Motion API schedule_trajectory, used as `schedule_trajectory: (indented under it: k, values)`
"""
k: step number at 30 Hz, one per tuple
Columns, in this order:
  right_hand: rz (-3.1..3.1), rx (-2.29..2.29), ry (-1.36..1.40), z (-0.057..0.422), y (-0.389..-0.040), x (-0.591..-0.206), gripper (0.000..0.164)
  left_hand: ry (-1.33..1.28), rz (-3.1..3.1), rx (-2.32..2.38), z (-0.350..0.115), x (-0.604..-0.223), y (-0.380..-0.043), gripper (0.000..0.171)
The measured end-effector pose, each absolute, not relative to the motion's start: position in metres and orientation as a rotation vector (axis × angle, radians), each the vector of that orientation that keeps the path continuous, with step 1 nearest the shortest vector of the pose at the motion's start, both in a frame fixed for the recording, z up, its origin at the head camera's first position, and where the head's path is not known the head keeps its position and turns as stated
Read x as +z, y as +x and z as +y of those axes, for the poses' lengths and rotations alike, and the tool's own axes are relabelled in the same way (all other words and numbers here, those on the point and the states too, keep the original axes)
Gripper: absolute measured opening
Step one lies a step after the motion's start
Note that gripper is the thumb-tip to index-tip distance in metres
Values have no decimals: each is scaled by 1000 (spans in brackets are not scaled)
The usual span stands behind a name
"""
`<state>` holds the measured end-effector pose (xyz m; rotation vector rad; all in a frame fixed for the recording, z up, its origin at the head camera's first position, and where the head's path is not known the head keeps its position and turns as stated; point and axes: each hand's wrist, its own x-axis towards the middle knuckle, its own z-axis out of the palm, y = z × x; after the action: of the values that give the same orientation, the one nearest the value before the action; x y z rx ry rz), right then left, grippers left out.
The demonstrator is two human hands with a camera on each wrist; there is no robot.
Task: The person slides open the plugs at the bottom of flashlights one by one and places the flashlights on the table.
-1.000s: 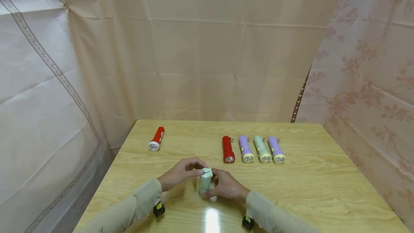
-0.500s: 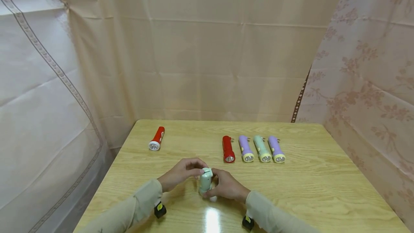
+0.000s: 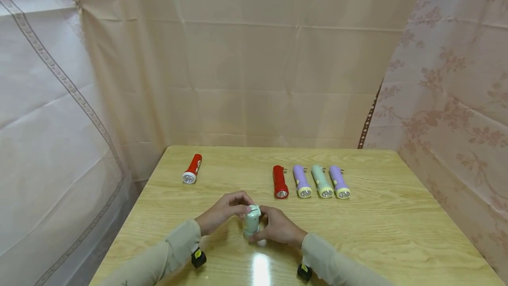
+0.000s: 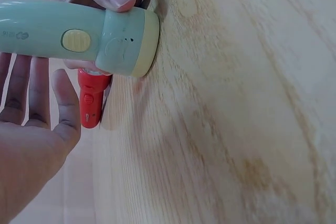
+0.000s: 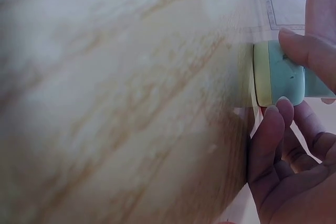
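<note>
A mint-green flashlight (image 3: 252,223) with a pale yellow head ring stands upright on the table, lens end down. My right hand (image 3: 281,228) grips it low near the head, thumb on the near side and fingers behind. At its upper end my left hand (image 3: 224,212) holds it, thumb on the top; its fingers (image 4: 39,87) reach behind the body in the left wrist view. That view also shows the flashlight's yellow switch (image 4: 76,40). The lens is hidden against the table. In the right wrist view, right fingertips touch the green head (image 5: 286,74).
To the right lie a red flashlight (image 3: 280,182), two purple flashlights (image 3: 302,182) and another mint-green flashlight (image 3: 321,182), in a row with lenses toward me. A red flashlight with a white head (image 3: 192,169) lies at the back left. Curtains (image 3: 254,78) surround the wooden table (image 3: 381,224).
My left hand and wrist have shifted very slightly to the right. The right hand and the upright flashlight stay in place.
</note>
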<state>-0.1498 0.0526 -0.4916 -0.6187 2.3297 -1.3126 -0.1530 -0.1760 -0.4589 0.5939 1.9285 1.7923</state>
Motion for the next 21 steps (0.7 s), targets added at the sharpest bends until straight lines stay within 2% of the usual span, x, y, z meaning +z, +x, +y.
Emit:
schedule_trajectory:
  k: [21]
  values:
    - [2333,-1325,-631,52,-150,-493,47,598,1954,1811,-169,-459,-154,22]
